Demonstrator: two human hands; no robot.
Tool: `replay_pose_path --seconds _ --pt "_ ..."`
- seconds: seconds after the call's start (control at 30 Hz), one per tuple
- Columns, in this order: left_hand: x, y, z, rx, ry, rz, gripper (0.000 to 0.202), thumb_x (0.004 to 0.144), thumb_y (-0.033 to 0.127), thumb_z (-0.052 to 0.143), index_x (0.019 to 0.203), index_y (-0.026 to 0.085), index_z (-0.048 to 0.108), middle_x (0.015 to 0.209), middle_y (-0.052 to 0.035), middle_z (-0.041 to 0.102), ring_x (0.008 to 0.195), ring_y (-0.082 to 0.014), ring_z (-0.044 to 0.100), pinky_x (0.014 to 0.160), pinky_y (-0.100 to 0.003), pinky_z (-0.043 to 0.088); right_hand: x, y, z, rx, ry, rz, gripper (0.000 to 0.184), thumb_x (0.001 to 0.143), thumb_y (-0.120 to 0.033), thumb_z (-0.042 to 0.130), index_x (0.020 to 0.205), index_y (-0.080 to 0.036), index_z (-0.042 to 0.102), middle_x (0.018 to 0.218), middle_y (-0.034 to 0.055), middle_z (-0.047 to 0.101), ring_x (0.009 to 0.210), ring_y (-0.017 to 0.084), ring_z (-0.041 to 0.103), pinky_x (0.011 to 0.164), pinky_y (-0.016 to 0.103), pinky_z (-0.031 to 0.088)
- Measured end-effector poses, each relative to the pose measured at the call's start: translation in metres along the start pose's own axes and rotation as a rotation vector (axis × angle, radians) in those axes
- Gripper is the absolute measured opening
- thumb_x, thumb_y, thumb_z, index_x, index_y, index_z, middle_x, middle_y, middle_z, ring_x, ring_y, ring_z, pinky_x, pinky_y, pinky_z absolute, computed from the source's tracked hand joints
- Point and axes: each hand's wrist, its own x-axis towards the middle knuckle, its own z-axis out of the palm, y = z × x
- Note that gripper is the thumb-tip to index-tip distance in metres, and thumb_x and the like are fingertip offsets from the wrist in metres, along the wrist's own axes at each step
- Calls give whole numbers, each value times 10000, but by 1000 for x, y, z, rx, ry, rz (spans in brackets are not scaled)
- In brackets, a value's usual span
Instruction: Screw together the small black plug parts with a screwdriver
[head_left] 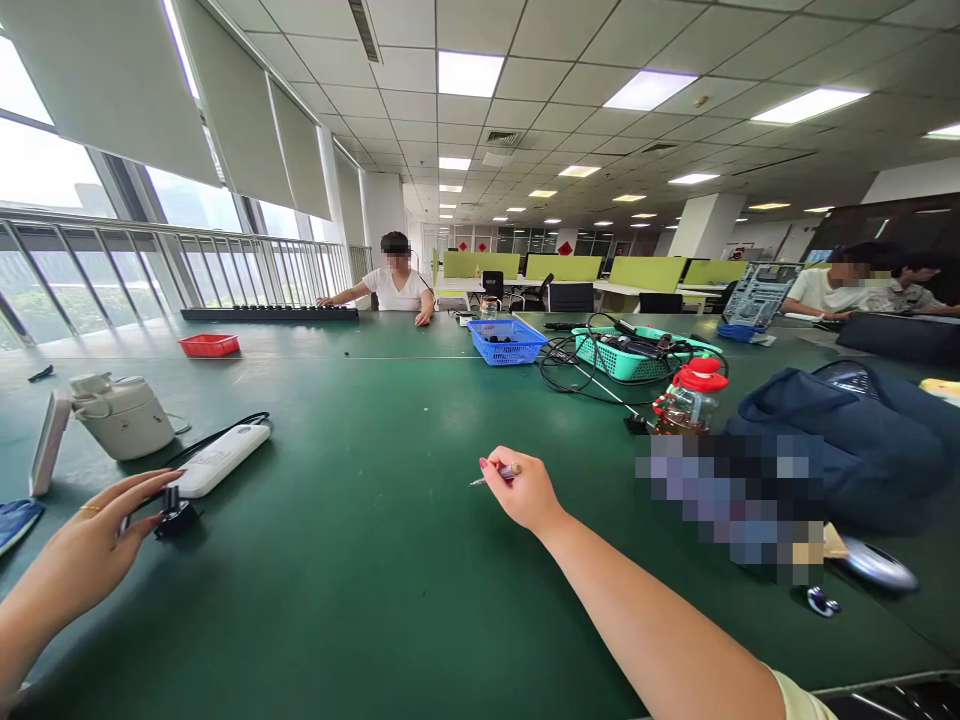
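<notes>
Near the middle of the green table, my right hand is closed around a pen, its thin tip pointing left. At the left, my left hand has its fingers stretched out and its thumb apart from them. The thumb reaches the side of a small black plug with upright prongs; whether it presses on it I cannot tell. Just beyond those fingertips lies a white power strip with a black cord.
Left stand a white container, a propped phone-like slab and a red tray. Farther back are a blue basket and a teal basket of cables. Right are a red-lidded jar and dark blue bag. A person sits opposite.
</notes>
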Motion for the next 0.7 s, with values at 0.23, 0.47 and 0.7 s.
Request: replay_pose_path --seconds 0.23,0.47,0.7 --pt "16 43 -17 -89 -166 -40 560 873 481 315 1392 327 458 1460 12 512 1264 -266 545 1076 -415 405 1 -2 -1 -4 -5 -7 341 907 -391 460 608 -228 456 521 -30 535 480 119 467 510 226 338" --pt "23 35 -4 135 -134 14 571 902 479 253 1365 243 491 1301 -35 653 1138 -318 614 1048 -449 396 1 -3 -1 10 -8 -14 330 901 -370 466 603 -228 452 531 -29 551 485 117 480 512 222 335" --pt "23 28 10 404 -155 63 627 932 437 174 1357 101 489 1184 -145 707 1029 -337 664 984 -426 415 2 -4 -1 7 -4 -23 322 898 -361 467 605 -227 456 534 -30 553 482 114 471 505 220 327"
